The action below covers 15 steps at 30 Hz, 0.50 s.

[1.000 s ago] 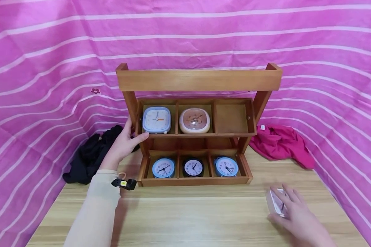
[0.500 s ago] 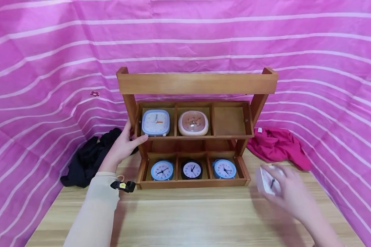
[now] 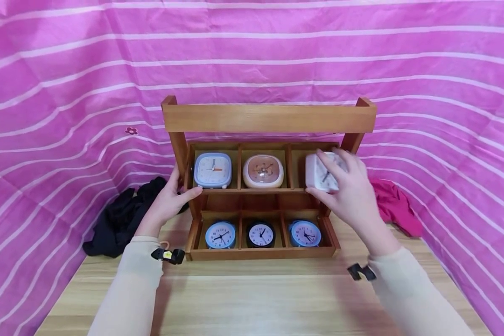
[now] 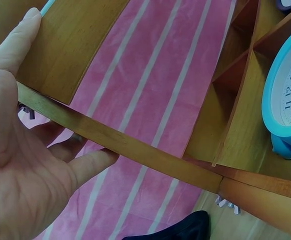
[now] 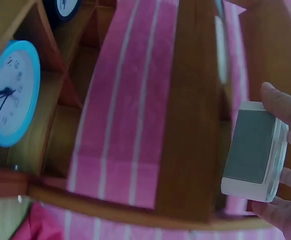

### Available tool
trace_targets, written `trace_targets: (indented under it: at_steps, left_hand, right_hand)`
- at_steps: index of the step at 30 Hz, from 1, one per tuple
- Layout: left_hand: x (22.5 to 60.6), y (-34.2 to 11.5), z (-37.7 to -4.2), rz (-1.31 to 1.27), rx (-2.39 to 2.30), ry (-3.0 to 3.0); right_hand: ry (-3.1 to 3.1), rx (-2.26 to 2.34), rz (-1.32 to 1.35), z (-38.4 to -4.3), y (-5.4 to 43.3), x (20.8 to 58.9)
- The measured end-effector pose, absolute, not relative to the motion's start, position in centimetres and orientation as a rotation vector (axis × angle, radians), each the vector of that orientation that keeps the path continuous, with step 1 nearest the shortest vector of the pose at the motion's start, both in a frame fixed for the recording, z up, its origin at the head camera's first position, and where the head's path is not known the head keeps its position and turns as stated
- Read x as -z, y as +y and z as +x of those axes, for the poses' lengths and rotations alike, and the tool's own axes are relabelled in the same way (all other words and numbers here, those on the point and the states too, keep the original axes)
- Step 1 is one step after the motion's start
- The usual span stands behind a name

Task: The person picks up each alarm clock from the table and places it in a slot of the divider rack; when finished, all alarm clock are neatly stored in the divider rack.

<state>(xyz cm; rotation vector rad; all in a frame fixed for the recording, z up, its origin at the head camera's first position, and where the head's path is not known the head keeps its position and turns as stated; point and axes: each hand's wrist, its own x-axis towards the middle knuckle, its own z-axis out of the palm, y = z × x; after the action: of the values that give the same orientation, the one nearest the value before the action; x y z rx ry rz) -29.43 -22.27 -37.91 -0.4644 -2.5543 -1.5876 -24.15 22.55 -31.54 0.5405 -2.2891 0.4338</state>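
A two-tier wooden rack (image 3: 269, 119) with divided trays stands on the table. My left hand (image 3: 165, 205) grips its left side, thumb on the upper tray's front edge and fingers round the outer side of the frame. In my right hand (image 3: 354, 193) is a white square alarm clock (image 3: 318, 176), held between thumb and fingers at the upper right compartment. The right wrist view shows the clock's grey back (image 5: 250, 145). A blue-rimmed square clock (image 3: 213, 170) and a pinkish rounded clock (image 3: 263, 171) fill the upper left and middle compartments.
The lower tray holds a blue round clock (image 3: 220, 235), a black one (image 3: 261, 234) and another blue one (image 3: 305, 234). Black cloth (image 3: 117, 224) lies left of the rack, red cloth (image 3: 396, 207) right. A pink striped curtain (image 3: 252, 56) surrounds the table (image 3: 252, 298).
My right hand has carried the white clock from the table's right side, up and leftward to the upper right compartment. My left hand has kept its grip on the rack.
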Motion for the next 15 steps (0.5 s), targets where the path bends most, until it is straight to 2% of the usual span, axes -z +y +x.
trace_targets:
  at_steps: [6,15]
  left_hand:
    - [38.3,-22.1,-29.4,-0.453,1.603,-2.557]
    - [37.9,-22.3,-29.5,-0.462,1.583,-2.547]
  right_hand:
    - [-2.453,-0.417,0.519,-27.9,20.9,32.4]
    - [-2.704,-0.273,0.641,-28.7,21.3,33.5]
